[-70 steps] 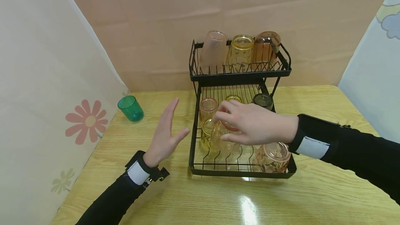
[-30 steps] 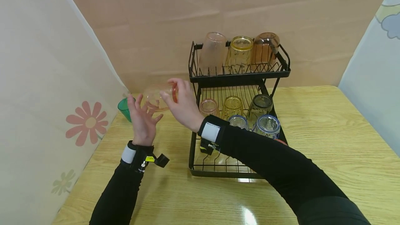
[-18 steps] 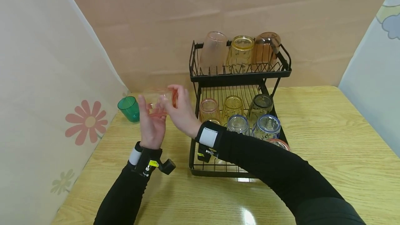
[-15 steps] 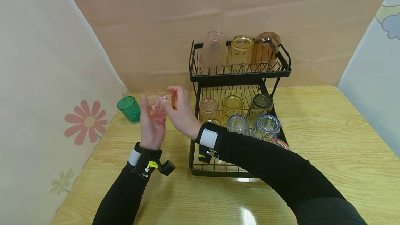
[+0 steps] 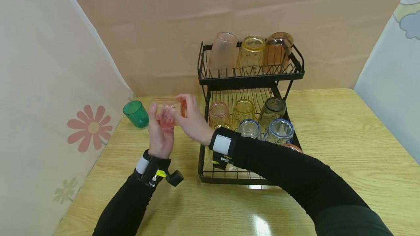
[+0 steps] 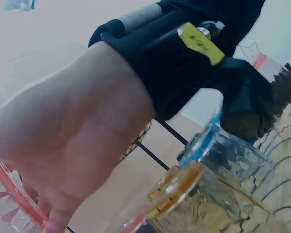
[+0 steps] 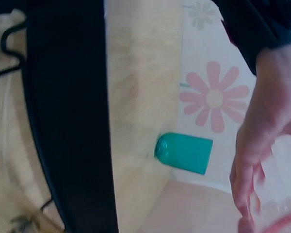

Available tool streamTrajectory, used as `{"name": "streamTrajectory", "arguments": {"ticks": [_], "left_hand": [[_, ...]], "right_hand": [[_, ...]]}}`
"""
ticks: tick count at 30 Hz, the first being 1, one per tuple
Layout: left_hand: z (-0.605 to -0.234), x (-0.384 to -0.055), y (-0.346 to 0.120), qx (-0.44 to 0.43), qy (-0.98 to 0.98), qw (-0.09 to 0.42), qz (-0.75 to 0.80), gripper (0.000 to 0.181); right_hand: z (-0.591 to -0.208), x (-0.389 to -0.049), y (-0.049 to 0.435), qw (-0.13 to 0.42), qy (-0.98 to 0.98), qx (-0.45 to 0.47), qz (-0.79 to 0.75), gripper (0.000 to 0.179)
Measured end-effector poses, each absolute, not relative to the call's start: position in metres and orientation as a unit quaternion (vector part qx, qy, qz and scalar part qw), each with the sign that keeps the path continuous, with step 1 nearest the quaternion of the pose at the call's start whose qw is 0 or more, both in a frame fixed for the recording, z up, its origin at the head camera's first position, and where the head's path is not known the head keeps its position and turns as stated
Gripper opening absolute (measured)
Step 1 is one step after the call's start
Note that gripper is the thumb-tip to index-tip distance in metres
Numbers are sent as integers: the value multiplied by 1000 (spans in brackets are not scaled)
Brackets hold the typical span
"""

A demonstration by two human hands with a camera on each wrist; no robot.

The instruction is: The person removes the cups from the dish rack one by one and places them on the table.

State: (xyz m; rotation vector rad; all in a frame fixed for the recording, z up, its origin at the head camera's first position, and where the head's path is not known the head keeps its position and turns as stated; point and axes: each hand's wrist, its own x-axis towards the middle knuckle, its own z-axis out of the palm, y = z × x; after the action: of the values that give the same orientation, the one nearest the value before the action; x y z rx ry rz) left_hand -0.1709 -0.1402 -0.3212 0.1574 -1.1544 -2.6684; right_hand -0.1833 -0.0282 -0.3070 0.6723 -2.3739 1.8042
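A clear pink drinking glass [image 5: 164, 102] lies sideways in the air between both hands, its reddish end toward the right. My left hand [image 5: 160, 137] holds its left part, thumb up at the near side, fingers showing through the glass. My right hand [image 5: 195, 124] grips the reddish end with thumb and fingers. In the left wrist view the right hand [image 6: 82, 131] appears above a reddish glass edge [image 6: 20, 195]. The right wrist view shows the left hand [image 7: 264, 121] at the right border. A green cup [image 5: 136, 114] stands left of the hands.
A two-tier black dish rack [image 5: 252, 81] stands right of the hands, under the right forearm. Upside-down glasses fill its top, including a yellow one [image 5: 252, 55]. Below are several more, including a pink one [image 5: 219, 114] and a blue-rimmed one [image 5: 279, 131]. A flowered wall sheet [image 5: 93, 128] borders the left.
The right hand has carried the pink glass left from the rack. The left hand has moved up and taken hold of it; in the last half second the glass has sunk slightly.
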Motion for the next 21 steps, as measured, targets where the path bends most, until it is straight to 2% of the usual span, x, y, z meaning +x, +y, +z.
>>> {"name": "streamTrajectory", "arguments": {"ticks": [4, 12, 18, 21], "left_hand": [[-325, -172, -146, 54, -436, 102, -892, 39], [-339, -174, -172, 84, -556, 74, -824, 39], [-344, -186, -194, 151, -639, 44, -753, 40], [-346, -197, -202, 154, -671, 33, -724, 61]], "right_hand": [[-302, -187, -14, 0, -824, 253, 507, 59], [-292, -183, 37, -85, -896, 374, 226, 67], [-293, -168, 79, -78, -877, 467, 84, 73], [-290, -156, 95, -72, -864, 496, 43, 74]]}}
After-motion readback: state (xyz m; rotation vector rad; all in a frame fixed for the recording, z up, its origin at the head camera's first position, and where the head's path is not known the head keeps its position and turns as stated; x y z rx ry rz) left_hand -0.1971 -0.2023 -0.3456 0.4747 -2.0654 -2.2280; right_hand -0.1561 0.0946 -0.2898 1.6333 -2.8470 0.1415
